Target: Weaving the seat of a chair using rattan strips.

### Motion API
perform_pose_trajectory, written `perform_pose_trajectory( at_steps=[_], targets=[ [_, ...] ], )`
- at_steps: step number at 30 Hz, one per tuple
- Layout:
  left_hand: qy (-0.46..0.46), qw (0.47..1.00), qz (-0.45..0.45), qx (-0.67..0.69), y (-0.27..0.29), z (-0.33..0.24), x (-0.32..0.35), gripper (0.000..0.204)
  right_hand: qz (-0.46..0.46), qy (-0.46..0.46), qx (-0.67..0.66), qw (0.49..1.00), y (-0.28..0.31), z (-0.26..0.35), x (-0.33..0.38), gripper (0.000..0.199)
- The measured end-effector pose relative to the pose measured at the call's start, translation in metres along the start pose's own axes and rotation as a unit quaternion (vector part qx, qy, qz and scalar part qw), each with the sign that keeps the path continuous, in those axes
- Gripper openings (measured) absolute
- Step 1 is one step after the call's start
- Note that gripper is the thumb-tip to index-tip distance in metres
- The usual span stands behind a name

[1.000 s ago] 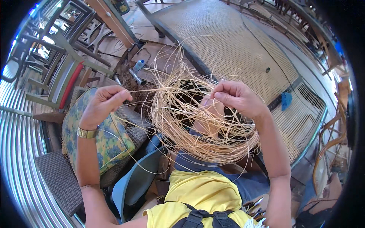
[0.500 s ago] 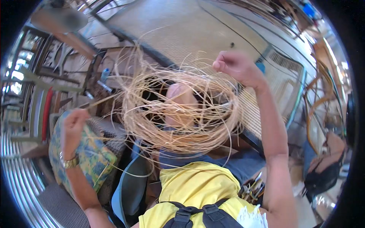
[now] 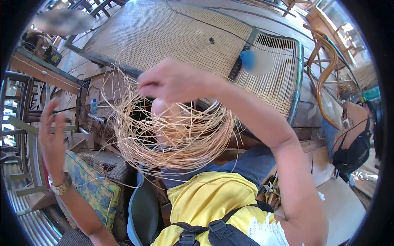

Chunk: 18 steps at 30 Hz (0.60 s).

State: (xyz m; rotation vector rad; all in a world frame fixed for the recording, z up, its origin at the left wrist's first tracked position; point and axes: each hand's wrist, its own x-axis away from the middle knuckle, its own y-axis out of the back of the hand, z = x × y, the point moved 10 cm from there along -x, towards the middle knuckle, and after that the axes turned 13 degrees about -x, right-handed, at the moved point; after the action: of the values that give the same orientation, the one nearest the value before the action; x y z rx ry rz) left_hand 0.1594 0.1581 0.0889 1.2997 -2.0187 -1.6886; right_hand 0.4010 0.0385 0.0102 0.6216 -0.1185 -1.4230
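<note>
Left hand (image 3: 53,145) spreads wide; right hand (image 3: 174,82) curls over cane coil (image 3: 174,159)

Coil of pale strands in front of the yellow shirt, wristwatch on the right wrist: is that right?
Not quite: the head view shows the wristwatch on the left wrist, not the right. The coil of pale strands is in front of the yellow shirt.

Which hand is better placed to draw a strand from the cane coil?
Probably the right hand: it appears over the cane coil, while the open left hand is left of it.
</note>
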Motion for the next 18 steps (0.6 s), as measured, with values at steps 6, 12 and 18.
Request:
perform_pose_trajectory(
  at_steps=[6, 12, 18],
  targets=[
    [-0.001, 0.935, 0.325, 0.138, -0.124, -0.092, 0.033, 0.022, -0.011, 0.074, -0.003, 0.997, -0.051, 0.028, -0.009, 0.016],
    [0.044, 0.942, 0.304, 0.132, -0.132, -0.060, 0.063, 0.016, -0.249, -0.154, 0.086, 0.952, 0.106, -0.082, 0.083, 0.050],
    [0.080, 0.899, 0.400, 0.161, -0.176, -0.021, 0.106, 0.013, -0.135, -0.519, -0.204, 0.819, 0.040, -0.243, 0.202, 0.081]
  ],
)
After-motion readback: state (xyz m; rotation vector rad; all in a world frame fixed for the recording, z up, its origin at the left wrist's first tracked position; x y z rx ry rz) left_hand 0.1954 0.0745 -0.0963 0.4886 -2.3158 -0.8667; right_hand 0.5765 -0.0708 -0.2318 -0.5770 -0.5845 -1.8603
